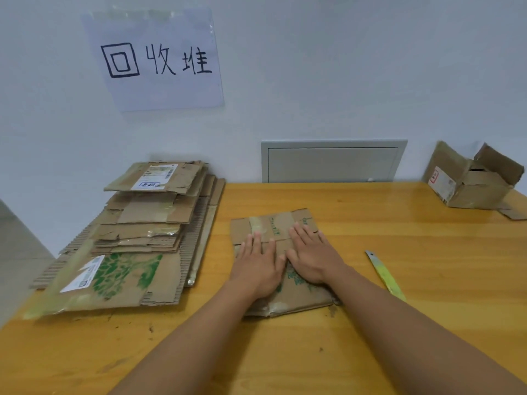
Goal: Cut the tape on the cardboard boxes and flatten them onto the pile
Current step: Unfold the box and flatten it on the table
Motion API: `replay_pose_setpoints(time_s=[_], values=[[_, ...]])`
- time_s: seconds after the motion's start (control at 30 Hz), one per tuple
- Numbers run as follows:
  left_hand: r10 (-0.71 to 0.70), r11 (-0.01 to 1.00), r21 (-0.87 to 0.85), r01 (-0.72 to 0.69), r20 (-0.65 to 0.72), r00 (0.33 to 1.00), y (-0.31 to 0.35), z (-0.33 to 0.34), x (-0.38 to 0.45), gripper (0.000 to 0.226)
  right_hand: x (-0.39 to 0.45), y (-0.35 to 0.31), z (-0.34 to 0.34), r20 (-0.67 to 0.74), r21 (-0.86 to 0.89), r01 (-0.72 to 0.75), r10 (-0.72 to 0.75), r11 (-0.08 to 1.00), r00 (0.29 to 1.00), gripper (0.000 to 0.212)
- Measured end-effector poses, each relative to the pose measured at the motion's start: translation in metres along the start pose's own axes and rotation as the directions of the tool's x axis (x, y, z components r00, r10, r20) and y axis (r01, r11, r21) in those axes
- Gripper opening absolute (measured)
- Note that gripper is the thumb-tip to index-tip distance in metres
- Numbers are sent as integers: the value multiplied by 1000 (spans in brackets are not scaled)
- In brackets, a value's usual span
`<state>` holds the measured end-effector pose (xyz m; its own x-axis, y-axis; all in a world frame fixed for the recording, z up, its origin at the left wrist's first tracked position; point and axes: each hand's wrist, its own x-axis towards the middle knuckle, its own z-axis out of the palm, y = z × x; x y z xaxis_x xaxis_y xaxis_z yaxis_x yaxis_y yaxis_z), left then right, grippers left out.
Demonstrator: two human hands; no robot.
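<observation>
Box (281,253), flattened, lies at frame centre on the table (399,223); left hand (258,266) and right hand (312,256) press it with straight fingers. Pile (137,232) lies left, cutter (385,273) right, an unflattened carton (470,181) upper right.

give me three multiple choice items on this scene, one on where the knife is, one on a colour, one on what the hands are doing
1. Where does the knife lie?
A. on the pile
B. on the table right of the flattened box
C. in the left hand

2. What colour is the print on the pile's nearest sheet?
A. green
B. red
C. blue

3. How are the hands?
A. gripping the knife
B. lifting the open box
C. pressing flat on the flattened box

Key: 1 B, it rests on the table beside the flattened box. 2 A, green pattern shows. 3 C, left hand and right hand lie with straight fingers on it.
</observation>
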<state>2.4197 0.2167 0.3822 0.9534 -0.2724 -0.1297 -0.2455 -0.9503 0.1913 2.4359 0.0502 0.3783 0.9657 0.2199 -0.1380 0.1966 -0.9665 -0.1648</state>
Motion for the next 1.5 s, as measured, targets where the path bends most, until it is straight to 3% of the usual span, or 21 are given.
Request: replay_pose_setpoints(time_s=[0.13, 0.37, 0.53, 0.67, 0.93, 1.03, 1.17, 1.3, 1.5], values=[[-12, 999, 48, 14, -39, 999, 0, 7, -2, 72, -1, -1, 1, 8, 7, -12, 12, 1000, 1000, 65], [102, 994, 32, -100, -51, 994, -21, 12, 1, 94, -7, -6, -7, 119, 0, -65, 65, 998, 991, 68], [165, 981, 104, -161, -28, 986, -27, 2, -2, 93, -23, -10, 11, 19, 75, -85, 84, 994, 996, 68], [82, 994, 71, -79, -45, 996, -18, 7, -11, 88, -20, -8, 15, -30, 74, -88, 91, 993, 995, 67], [37, 999, 11, -36, -94, 995, -19, 15, -16, 103, -31, -10, 15, -91, 89, -117, 125, 989, 988, 62], [27, 999, -15, -29, -149, 989, -17, 14, -21, 96, -46, -12, 21, -58, 111, -160, 167, 981, 984, 64], [21, 1000, -13, -28, -361, 932, -15, 10, -30, 62, -54, -11, 25, -89, 115, -171, 182, 979, 979, 65], [4, 1000, -4, -4, -110, 994, -20, 19, -46, 84, -58, -15, 27, -171, 111, -177, 194, 978, 966, 64], [-226, 974, -20, 225, -113, 967, -13, 17, -54, 102, -70, -25, 22, -257, 94, -402, 412, 911, 874, 70]])
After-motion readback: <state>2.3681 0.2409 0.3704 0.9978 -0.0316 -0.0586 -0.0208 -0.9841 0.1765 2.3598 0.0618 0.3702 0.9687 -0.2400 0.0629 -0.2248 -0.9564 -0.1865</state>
